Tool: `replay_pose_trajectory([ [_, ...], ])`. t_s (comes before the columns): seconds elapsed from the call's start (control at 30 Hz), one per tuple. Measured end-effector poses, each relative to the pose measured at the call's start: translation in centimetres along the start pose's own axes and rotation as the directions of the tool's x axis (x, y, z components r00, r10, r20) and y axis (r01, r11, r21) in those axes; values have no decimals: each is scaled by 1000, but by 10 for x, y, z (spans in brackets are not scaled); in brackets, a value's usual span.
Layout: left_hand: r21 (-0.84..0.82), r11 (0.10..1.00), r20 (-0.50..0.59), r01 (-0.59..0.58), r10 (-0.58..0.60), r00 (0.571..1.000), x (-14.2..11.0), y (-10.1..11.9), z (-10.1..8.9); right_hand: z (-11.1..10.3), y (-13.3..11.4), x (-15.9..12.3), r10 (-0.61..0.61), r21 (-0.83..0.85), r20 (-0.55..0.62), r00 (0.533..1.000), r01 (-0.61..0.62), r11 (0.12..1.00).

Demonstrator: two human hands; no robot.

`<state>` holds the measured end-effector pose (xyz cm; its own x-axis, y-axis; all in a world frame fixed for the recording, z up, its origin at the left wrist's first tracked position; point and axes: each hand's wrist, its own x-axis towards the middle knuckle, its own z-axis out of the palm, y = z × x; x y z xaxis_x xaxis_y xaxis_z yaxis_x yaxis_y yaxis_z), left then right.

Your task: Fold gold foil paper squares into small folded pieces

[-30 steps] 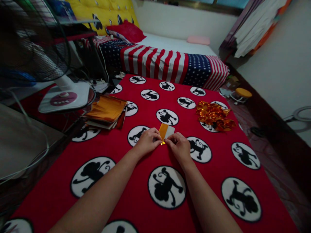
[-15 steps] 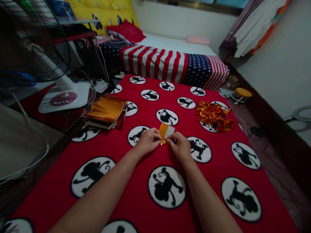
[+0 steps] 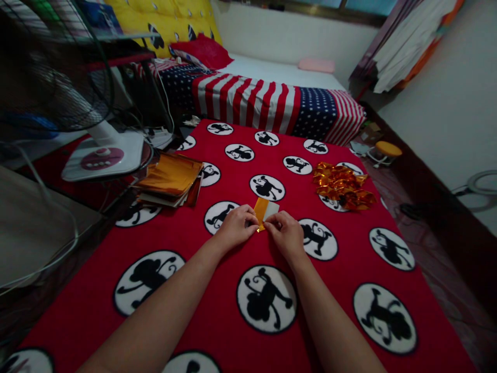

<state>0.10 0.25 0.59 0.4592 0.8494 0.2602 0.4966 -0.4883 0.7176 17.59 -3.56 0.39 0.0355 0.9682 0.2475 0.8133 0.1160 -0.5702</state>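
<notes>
A small folded sheet of gold foil paper (image 3: 261,208), gold on its left part and pale grey on its right, lies on the red cloth between my hands. My left hand (image 3: 237,227) pinches its lower left edge between thumb and fingers. At the lower right edge, my right hand (image 3: 285,232) has thumb and forefinger closed on the paper. The bottom end of the sheet narrows to a small gold point near my fingertips. Further left sits a stack of gold foil sheets (image 3: 169,176). On the right lies a pile of shiny folded foil pieces (image 3: 341,185).
The red cloth (image 3: 326,321) with monkey circles covers the surface under my hands. A white fan base (image 3: 103,155) stands at the left, with cables near it. Beyond is a bed with a striped, starred cover (image 3: 248,101). A yellow-topped stool (image 3: 388,149) is at the right.
My right thumb and forefinger have shifted very slightly at the paper's lower right edge. My left hand and the piles look the same.
</notes>
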Motion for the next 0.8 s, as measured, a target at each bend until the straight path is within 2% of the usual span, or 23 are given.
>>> replay_pose_trajectory([
  [0.37, 16, 1000, -10, -10, 11, 1000, 0, -1, 1, -2, -2, 5, 41, -13, 50, 998, -40, 999],
  [0.8, 10, 1000, -8, -1, 1, 1000, -2, 1, 1, -1, -2, 3, 56, -3, 34, 998, -56, 998],
])
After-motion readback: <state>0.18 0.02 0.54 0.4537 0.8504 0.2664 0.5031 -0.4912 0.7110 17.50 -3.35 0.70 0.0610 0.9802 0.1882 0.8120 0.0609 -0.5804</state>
